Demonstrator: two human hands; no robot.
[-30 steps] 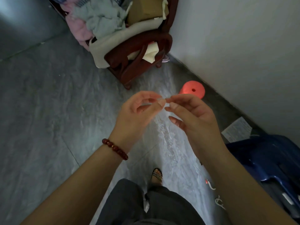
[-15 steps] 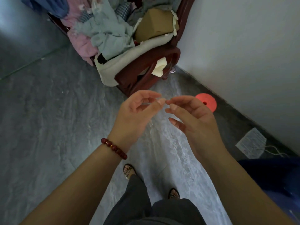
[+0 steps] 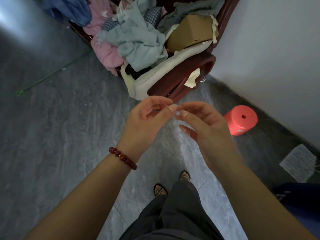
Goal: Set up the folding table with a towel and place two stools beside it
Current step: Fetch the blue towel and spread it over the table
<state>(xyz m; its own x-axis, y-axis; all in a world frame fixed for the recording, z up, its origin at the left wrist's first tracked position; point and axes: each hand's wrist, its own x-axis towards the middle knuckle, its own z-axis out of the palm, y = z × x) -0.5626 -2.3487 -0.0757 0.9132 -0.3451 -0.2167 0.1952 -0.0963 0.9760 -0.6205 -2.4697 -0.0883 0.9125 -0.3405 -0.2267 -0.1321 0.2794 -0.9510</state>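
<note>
Left hand (image 3: 143, 125), right hand (image 3: 206, 130) curling fingertip-to-fingertip; cannot tell if holding anything. One red stool (image 3: 240, 120) sitting near wall (image 3: 277, 49); floor (image 3: 60, 135) lying open leftward.

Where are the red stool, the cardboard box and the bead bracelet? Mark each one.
red stool (image 3: 235, 115), head view, its round top.
cardboard box (image 3: 190, 32), head view, its broad side.
bead bracelet (image 3: 123, 158), head view, middle beads.

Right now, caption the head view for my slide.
Left hand and right hand, fingertips together, before a clothes-piled chair and pink stool.
</note>
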